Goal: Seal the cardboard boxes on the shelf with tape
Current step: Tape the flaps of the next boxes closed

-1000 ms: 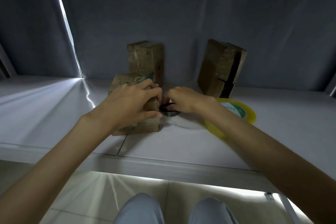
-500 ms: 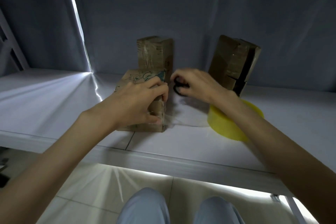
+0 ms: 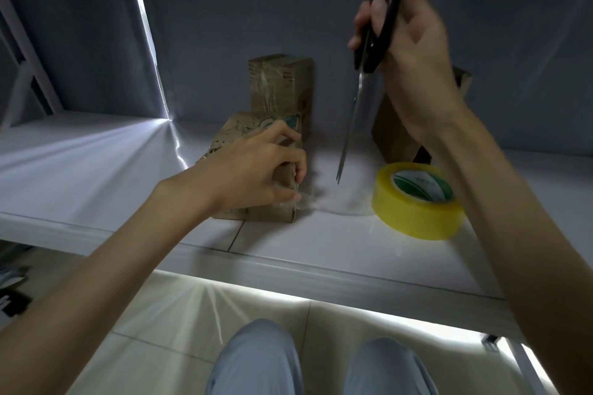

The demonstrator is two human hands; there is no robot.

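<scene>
Since the frame half a second ago, the right hand [image 3: 414,51] has risen from beside the boxes to well above the white shelf [image 3: 321,253], carrying the black-handled steel scissors [image 3: 373,45].

Head view, places given relative to the yellow roll of clear packing tape [image 3: 417,202]. Right hand: above the roll, fingers [image 3: 378,8] curled through and around the handle loops; blades hang downward, nearly closed, tips over the shelf just left of the roll. Left hand [image 3: 253,170]: well left of the roll, resting on the low brown cardboard box with a blue printed drawing [image 3: 253,128], thumb and forefinger pinching a clear tape strip [image 3: 324,202] at the box's right edge. The strip runs across the shelf to the roll; holding it taut probably readies it for cutting. Behind the low box stands a tall brown cardboard box already crossed with clear tape [image 3: 279,86]. Behind the roll, partly hidden by the right forearm, leans a third brown cardboard box [image 3: 391,125], whose closure cannot be judged.
</scene>
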